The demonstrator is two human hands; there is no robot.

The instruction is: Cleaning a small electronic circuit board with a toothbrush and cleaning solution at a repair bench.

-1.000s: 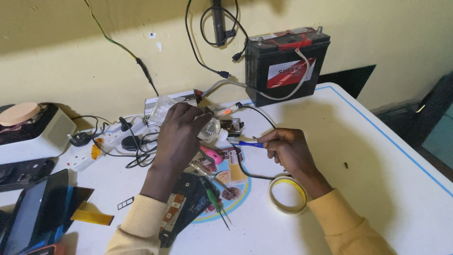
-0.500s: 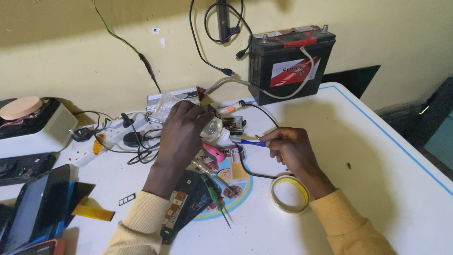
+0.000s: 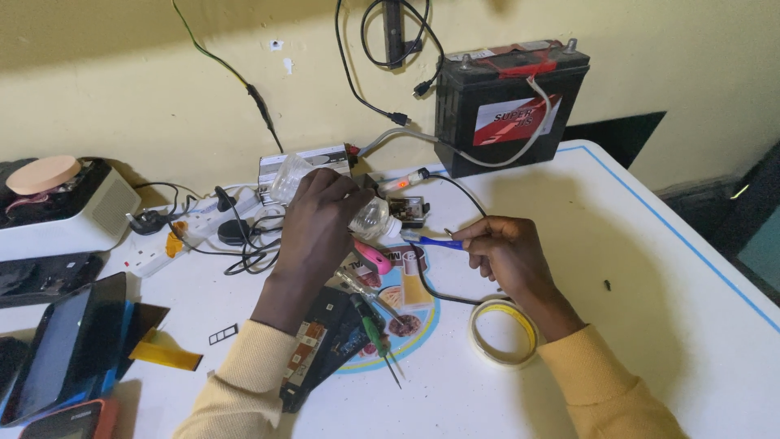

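My left hand [image 3: 317, 223] grips a clear plastic bottle [image 3: 367, 218] held on its side, its white nozzle pointing right. My right hand [image 3: 508, 256] pinches a thin blue-handled tool [image 3: 435, 241], whose tip meets the bottle's nozzle. Both hands hover above the white table [image 3: 650, 284], over an opened phone [image 3: 325, 341] and a round printed mat [image 3: 406, 313]. A pink tool [image 3: 372, 258] and a green-handled screwdriver [image 3: 372, 333] lie just below my left hand.
A black battery [image 3: 508, 102] stands against the wall with cables. A silver box [image 3: 309, 162], a white power strip [image 3: 175, 240], a tape roll [image 3: 504, 332], a tablet [image 3: 57, 349] and a white device [image 3: 65, 215] surround the hands.
The hands keep their grip and pose; only the view has shifted slightly, moving everything a little right and up in the picture.
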